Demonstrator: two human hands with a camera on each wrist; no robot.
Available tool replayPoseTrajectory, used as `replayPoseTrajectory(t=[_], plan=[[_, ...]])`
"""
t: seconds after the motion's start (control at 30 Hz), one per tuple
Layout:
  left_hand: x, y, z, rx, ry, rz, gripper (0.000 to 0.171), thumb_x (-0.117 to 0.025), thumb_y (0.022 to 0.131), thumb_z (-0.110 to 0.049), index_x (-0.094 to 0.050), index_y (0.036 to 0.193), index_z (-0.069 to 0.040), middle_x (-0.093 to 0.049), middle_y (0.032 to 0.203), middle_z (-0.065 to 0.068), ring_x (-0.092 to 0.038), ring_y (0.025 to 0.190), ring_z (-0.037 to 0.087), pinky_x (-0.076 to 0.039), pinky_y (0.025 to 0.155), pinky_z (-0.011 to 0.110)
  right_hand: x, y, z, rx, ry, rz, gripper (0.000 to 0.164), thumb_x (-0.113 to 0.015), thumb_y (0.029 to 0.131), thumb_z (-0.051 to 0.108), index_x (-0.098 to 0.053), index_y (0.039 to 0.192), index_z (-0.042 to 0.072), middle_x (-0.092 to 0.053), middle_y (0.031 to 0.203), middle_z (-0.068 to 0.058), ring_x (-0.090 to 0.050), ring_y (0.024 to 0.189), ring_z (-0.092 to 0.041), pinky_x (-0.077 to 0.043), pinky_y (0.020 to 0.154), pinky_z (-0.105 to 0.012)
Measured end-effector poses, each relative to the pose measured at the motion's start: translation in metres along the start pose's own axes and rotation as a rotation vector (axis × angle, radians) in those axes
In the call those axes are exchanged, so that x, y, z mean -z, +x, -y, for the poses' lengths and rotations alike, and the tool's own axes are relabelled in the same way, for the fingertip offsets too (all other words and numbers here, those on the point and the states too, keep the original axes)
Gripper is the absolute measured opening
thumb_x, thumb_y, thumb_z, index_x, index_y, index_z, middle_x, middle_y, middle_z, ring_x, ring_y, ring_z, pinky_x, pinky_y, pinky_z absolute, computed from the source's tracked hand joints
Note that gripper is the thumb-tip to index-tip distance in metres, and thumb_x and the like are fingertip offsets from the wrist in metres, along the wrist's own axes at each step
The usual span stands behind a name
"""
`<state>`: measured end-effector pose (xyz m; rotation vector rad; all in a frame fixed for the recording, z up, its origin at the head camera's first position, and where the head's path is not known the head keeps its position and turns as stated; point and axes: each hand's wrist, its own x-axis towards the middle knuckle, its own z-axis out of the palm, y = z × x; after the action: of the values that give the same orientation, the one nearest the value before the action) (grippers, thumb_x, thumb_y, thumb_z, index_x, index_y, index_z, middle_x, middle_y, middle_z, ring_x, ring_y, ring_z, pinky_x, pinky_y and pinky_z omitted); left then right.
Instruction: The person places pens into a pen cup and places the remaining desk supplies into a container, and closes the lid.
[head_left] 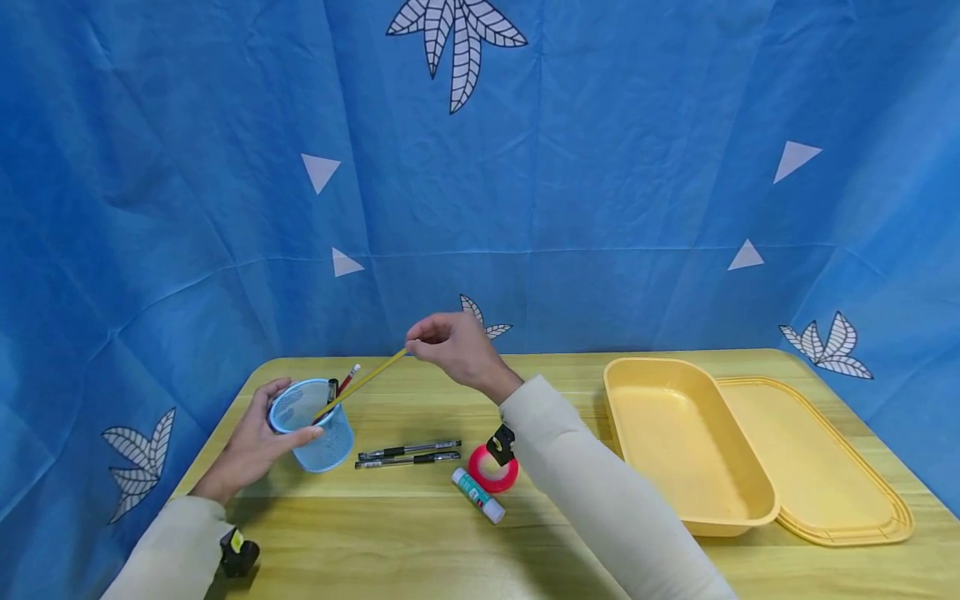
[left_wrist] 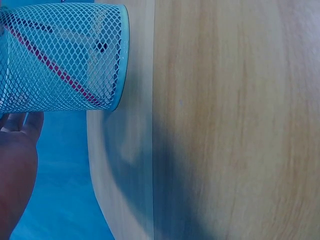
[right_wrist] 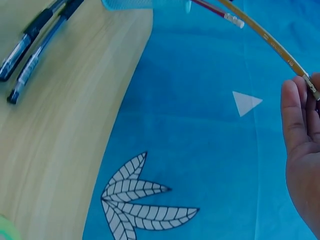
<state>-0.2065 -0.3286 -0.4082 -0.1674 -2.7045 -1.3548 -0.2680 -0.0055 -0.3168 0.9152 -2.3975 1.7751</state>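
Note:
A light blue mesh pen cup (head_left: 324, 446) is gripped around its upper part by my left hand (head_left: 251, 442), tilted a little above the table. Inside it a red pencil (head_left: 347, 380) with a white eraser leans beside a dark pen (head_left: 333, 388); the red pencil (left_wrist: 55, 67) also shows through the mesh in the left wrist view. With thumb and fingertips my right hand (head_left: 457, 350) pinches the eraser end of a yellow pencil (head_left: 367, 379), up and right of the cup. The pencil's other end reaches over the cup's rim into its mouth.
Two black pens (head_left: 408, 455) lie side by side on the wooden table (head_left: 360, 533). Right of them are a red tape roll (head_left: 513, 478) and a glue stick (head_left: 477, 495). A yellow bin (head_left: 686, 450) stands at the right, with its lid (head_left: 817, 467) beside it. Blue cloth (head_left: 600, 167) hangs behind.

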Motion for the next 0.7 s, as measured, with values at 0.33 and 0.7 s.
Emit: replayPoseTrajectory(t=[0.33,0.7], plan=[[0.000,0.000,0.000,-0.024,-0.015,-0.001,0.092,-0.077,0.090,-0.023,-0.015,0.152,0.002,-0.038,0.141,0.028,-0.045,0.124,0.042,-0.047,0.091,0.029,-0.015,-0.003,0.001,0.005,0.081,-0.025,0.010,-0.072,0.092,0.009,-0.074,0.100,0.004,-0.071,0.091,-0.005,-0.065,0.082,-0.015,-0.054,0.072,-0.026],[-0.001,0.001,-0.001,-0.016,-0.046,0.002,0.094,-0.078,0.088,-0.017,-0.013,0.153,0.001,-0.035,0.143,0.029,-0.043,0.126,0.045,-0.040,0.099,0.059,-0.037,-0.001,-0.007,-0.014,0.152,-0.060,0.010,-0.074,0.090,0.007,-0.074,0.099,0.002,-0.072,0.094,-0.010,-0.065,0.081,-0.012,-0.054,0.070,-0.023]])
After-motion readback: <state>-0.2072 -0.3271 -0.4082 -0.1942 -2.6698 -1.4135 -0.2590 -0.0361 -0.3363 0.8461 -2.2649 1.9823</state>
